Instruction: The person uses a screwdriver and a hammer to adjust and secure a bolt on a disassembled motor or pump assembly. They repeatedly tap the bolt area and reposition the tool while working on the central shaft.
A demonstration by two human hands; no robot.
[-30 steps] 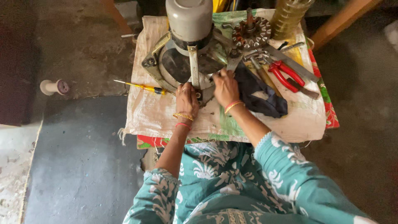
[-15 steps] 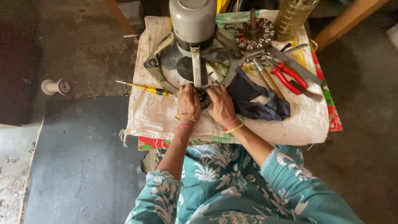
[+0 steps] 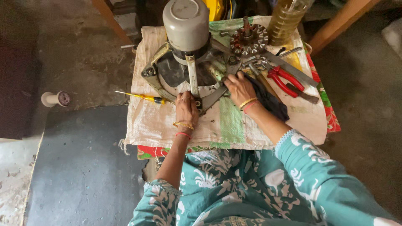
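Your left hand (image 3: 186, 109) has its fingers curled down onto the near end of the metal arm (image 3: 193, 77) that runs away from your fingertips to the grey motor housing (image 3: 186, 24); whether they actually grip it, I cannot tell. Just left of those fingers lies the yellow screwdriver (image 3: 140, 97), its tip pointing away. A sideways slip could knock it off the sacking (image 3: 155, 121). Your right hand (image 3: 238, 86) presses flat on a second arm (image 3: 215, 95), fingers spread, holding nothing closed. Beyond those fingers sits the toothed rotor (image 3: 250, 39); to their right, the red-handled pliers (image 3: 287, 80). If the motor tips, those edges could catch your knuckles.
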